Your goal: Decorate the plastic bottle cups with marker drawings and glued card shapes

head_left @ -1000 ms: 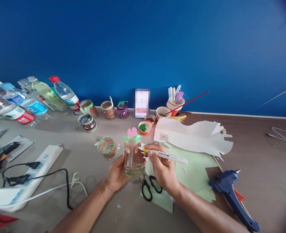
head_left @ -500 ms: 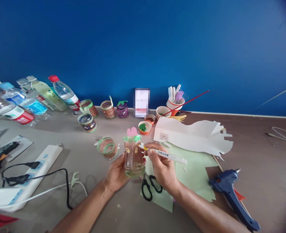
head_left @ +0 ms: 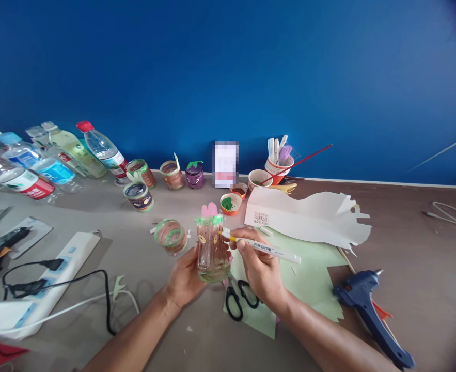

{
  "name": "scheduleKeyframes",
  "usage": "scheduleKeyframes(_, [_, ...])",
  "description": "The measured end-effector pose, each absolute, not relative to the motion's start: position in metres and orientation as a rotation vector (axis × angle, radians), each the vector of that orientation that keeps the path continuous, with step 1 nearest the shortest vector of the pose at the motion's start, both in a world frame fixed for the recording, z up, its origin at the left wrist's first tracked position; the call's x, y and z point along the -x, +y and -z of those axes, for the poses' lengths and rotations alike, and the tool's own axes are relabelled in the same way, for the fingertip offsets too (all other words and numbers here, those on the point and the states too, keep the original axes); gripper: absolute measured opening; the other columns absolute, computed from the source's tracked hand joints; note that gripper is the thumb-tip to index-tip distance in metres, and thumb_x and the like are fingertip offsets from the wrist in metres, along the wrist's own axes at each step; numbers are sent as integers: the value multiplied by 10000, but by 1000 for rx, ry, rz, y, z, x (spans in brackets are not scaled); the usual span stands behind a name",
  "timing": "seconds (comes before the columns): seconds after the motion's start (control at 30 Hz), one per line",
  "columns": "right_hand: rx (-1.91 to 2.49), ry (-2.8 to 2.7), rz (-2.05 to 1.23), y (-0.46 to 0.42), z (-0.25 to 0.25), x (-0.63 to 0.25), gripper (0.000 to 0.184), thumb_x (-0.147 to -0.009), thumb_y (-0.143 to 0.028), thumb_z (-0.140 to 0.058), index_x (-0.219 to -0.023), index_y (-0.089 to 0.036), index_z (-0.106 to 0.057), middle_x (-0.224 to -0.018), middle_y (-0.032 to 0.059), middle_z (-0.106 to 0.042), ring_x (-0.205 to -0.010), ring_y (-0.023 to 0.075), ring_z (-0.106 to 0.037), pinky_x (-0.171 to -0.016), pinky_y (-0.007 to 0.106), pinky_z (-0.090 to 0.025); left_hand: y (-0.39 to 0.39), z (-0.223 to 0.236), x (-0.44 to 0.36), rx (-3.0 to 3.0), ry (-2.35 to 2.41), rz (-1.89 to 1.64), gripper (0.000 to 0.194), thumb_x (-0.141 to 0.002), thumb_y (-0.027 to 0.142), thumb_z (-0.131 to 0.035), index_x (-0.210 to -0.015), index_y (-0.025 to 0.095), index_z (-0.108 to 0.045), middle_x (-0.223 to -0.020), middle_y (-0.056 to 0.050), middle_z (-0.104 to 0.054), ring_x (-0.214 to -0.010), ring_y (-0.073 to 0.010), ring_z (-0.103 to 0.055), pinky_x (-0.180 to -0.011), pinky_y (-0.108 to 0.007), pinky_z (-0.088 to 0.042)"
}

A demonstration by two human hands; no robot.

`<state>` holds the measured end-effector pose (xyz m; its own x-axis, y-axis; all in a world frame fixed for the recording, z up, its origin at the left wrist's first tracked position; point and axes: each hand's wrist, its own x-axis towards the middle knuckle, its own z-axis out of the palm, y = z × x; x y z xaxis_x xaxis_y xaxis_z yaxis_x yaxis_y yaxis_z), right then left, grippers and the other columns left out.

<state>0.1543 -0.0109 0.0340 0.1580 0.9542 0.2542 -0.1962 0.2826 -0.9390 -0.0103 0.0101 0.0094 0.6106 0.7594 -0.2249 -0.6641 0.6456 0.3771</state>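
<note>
My left hand (head_left: pixel 185 275) is wrapped around a clear plastic bottle piece (head_left: pixel 213 258), painted brown with a green rim, two yellow eye shapes on its front and a pink paper shape (head_left: pixel 209 209) at the top. In my right hand (head_left: pixel 261 266) is a white paint marker (head_left: pixel 272 250), its yellow tip by the bottle piece's upper right side; whether it touches cannot be told. Black-handled scissors (head_left: pixel 234 304) lie below on pale green paper (head_left: pixel 309 274), their blades partly hidden. Left of the bottle piece stands a green-rimmed painted cup (head_left: pixel 171 236).
Several plastic bottles (head_left: pixel 101 150) and painted cups stand along the back left. A small cup of green paint (head_left: pixel 230 205), a cup of markers (head_left: pixel 280 168) and a white paper sheet (head_left: pixel 309 214) lie behind my hands. A glue gun (head_left: pixel 367 305) is at right, a power strip (head_left: pixel 63 276) at left.
The bottle piece has shifted very slightly left in my left hand. The marker tip has drawn slightly away to the right of the eye shape.
</note>
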Motion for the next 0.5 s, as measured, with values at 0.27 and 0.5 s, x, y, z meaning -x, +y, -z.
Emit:
scheduleKeyframes(0.27, [899, -1088, -1034, -13, -41, -153, 162, -937, -329, -578, -935, -258, -723, -735, -20, -584, -620, 119, -531, -612, 261, -462, 9, -11, 11, -229, 459, -857, 309, -974, 239, -473, -1155, 150, -708, -1108, -78, -768, -1058, -219, -704, -1058, -371, -443])
scheduleKeyframes(0.5, [946, -1204, -920, -12, -46, -155, 167, -921, -237, -560, -925, -242, -727, -776, -6, -609, -699, 135, -574, -667, 264, -476, 8, -7, 13, -256, 535, -860, 268, -945, 227, -523, -1107, 137, -717, -1040, -83, -777, -1030, -230, -709, -1003, -366, -491])
